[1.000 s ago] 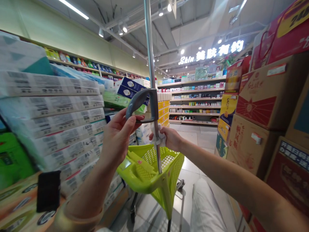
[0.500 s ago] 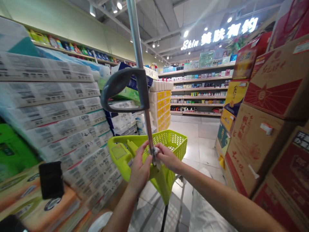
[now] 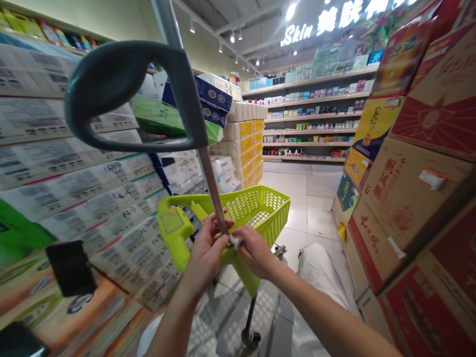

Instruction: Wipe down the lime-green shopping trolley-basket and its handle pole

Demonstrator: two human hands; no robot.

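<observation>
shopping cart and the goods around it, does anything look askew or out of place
Yes: the blue boxes behind the pole sit slanted above green packs, unlike the squarely stacked yellow packs beside them. What looks like a black phone lies on orange packs, odd among store goods.

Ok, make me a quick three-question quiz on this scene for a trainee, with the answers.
1. What colour is the shopping cart?
2. True or false: on the metal pole, the grey loop handle sits higher than the left hand.
3. What pinches the white wad? A: the left hand; B: the right hand; C: neither.

Key: 1: yellow-green; 2: true; 3: B.
</observation>
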